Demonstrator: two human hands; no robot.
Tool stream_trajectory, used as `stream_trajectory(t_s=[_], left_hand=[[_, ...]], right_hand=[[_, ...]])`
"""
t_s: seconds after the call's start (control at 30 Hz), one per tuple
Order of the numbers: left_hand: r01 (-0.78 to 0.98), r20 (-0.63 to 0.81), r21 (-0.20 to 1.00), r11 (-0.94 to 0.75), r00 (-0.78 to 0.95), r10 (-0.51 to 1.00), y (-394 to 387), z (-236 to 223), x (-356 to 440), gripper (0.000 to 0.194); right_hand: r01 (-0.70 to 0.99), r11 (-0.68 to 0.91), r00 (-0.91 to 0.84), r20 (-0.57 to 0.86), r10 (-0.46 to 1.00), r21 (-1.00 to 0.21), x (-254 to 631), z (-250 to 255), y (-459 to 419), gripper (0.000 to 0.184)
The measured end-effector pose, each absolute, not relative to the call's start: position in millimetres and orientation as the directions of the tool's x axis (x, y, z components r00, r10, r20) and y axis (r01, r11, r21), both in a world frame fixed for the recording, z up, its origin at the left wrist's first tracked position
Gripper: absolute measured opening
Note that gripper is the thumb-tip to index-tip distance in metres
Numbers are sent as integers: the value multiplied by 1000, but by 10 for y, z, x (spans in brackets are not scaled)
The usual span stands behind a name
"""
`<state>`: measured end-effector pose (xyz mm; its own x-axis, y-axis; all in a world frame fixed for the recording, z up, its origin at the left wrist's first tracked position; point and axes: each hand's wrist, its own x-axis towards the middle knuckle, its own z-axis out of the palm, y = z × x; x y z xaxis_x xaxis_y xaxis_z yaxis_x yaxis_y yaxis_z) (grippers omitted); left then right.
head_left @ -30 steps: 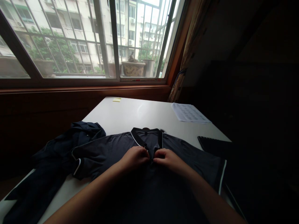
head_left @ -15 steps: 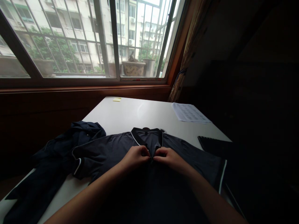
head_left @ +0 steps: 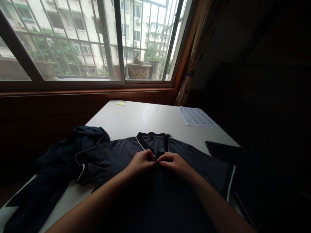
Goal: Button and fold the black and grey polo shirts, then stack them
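A dark polo shirt (head_left: pixel 116 152) with white-edged collar and sleeve cuffs lies spread on the white table (head_left: pixel 155 115), collar toward the window. Just below its collar (head_left: pixel 143 142), at the front placket, both hands meet. My left hand (head_left: pixel 142 160) pinches the left edge of the placket between thumb and fingers. Close against it, my right hand (head_left: pixel 173 163) pinches the other edge, its fingertips almost touching the left ones. A small bright spot shows between the fingertips; whether it is a button I cannot tell. The lower shirt is lost in shadow.
A crumpled dark blue garment (head_left: pixel 89 137) lies at the left, hanging past the table edge. Printed sheets (head_left: pixel 198 117) rest at the back right, above a dark spiral-bound notebook (head_left: pixel 223 150). A yellow sticky note (head_left: pixel 121 103) is near the far edge, below the barred window.
My right fingertips have shifted slightly left and up along the placket, closer to the left hand. The left hand stays nearly in place, and the shirt has not moved.
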<state>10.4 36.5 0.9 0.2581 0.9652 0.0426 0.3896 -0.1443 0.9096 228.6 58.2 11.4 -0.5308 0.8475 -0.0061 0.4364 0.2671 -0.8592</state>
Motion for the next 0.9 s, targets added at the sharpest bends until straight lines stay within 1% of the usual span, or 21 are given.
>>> stream_trajectory(t_s=[0.17, 0.43, 0.9], left_hand=[[378, 41, 916, -131, 238, 970, 359, 9, 116, 8], [359, 47, 923, -138, 250, 967, 374, -22, 106, 7], [386, 81, 904, -185, 270, 960, 361, -45, 106, 7]], right_hand=[[406, 270, -541, 8, 841, -873, 2287, 93, 587, 17], [405, 290, -533, 34, 846, -867, 2248, 91, 561, 15], [503, 325, -500, 37, 865, -801, 2221, 11, 556, 10]])
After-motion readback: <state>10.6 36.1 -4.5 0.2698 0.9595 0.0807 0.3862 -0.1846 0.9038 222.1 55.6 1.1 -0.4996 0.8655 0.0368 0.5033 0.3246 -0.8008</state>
